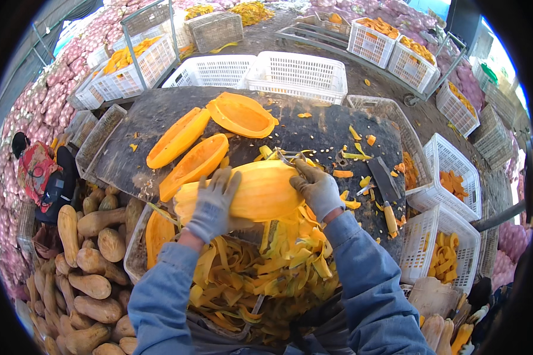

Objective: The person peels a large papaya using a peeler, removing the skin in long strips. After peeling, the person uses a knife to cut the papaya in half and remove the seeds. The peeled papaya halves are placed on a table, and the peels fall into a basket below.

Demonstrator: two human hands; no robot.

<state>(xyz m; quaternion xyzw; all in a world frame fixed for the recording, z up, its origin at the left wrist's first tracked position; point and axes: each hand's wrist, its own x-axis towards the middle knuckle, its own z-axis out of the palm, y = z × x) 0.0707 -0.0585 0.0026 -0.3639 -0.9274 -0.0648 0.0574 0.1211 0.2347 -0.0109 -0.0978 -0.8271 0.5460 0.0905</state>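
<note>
A peeled orange squash (266, 188) lies crosswise before me, above a heap of peelings (266, 275). My left hand (215, 204), in a grey work glove, grips its left part. At its right end is my gloved right hand (315, 184), its fingers closed around a metal peeler (288, 155) on the squash's far side. The peeler's handle is mostly hidden by the hand. Beyond the left hand, hollowed squash halves (194, 166) rest on the dark tabletop (311, 133). A wide-bladed knife (384, 179) with a wooden handle lies to the right.
Unpeeled squash (95, 286) are piled at left. White plastic crates (296, 73) stand beyond the table; more crates (453, 177) with cut squash line its right side. A metal cart (320, 42) carries filled crates. Stacked pink net sacks (64, 88) surround the area.
</note>
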